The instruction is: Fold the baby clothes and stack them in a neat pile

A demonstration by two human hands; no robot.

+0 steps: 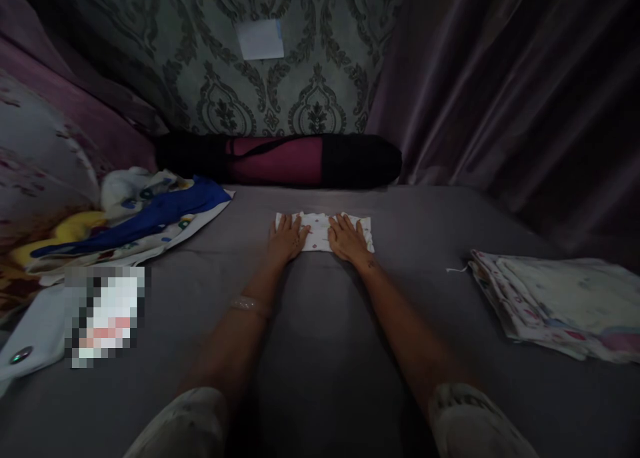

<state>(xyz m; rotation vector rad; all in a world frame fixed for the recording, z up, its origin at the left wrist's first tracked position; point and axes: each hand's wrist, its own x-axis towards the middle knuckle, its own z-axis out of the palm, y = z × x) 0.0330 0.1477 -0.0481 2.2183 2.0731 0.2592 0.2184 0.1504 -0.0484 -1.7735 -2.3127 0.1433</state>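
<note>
1. I have the white oblong cloth with small coloured prints (316, 235) lying flat near the middle of the grey, fabric-covered bed-like surface (325, 351), with both palms down on it.
2. My left hand (289, 238) presses on its left part; the fingers lie flat, pointing away, thumb out toward the middle, clamped on nothing.
3. My right hand (347, 237) presses near its right end, fingers slightly spread and flat, also gripping nothing.
4. Should I push the palms unevenly, I judge the soft cloth could skew or bunch between them.
5. If I lift too fast, a layer might cling to a palm and come up with it; I cannot tell how many layers there are.
6. With my arms this far out, a wide sweep rightward could topple the stack of pale printed folded cloths (560, 298), whose loose white string (456, 269) might snag.
</note>
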